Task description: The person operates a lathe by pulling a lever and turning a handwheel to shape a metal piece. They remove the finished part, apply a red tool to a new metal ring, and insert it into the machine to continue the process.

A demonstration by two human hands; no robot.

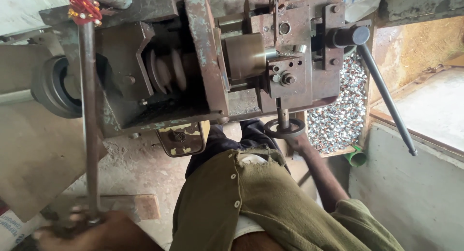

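A worn, rusty metal machine (203, 81) fills the top of the view. My left hand (92, 231), at the bottom left, is closed around the lower end of a long steel lever rod (88, 110) that runs up to the machine's top left. My right arm reaches forward past my olive shirt (270, 202). My right hand (296, 140) grips a small round handwheel (285, 128) under the machine's tool slide; the wheel partly hides its fingers. A brass-coloured cylinder (244, 55) sits in the middle of the machine.
A wooden tray (365, 96) right of the slide holds several small shiny metal pieces. A long black lever (386, 91) slants down to the right. Below the tray is a green cup (356, 158). A wooden block (142, 206) lies on the dusty floor.
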